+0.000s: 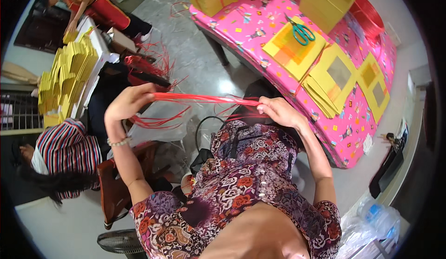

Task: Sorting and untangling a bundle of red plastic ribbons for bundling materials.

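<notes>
Bundle of thin red plastic strands (204, 98) right here, drawn nearly taut between the two grips, in front of the dress. Left grip (132, 100) closed, fingertips pinched on one end, loose tails hanging just below; right grip (281, 112) closed too, thumb and fingers nipping the other end. Beyond the right grip, on a table (344, 140) under pink cartoon-print cloth: teal-handled metal scissors (294, 24) and, nearer the grip, a rectangular yellow paper stack (320, 99). Past the left grip, well apart — a loose tangle of red plastic strands (155, 57).

For good handling: pinch both ends firmly, pull evenly, never jerk — likely to slip or snarl otherwise. Best to smooth stray tails into line before loosening either grip.
</notes>
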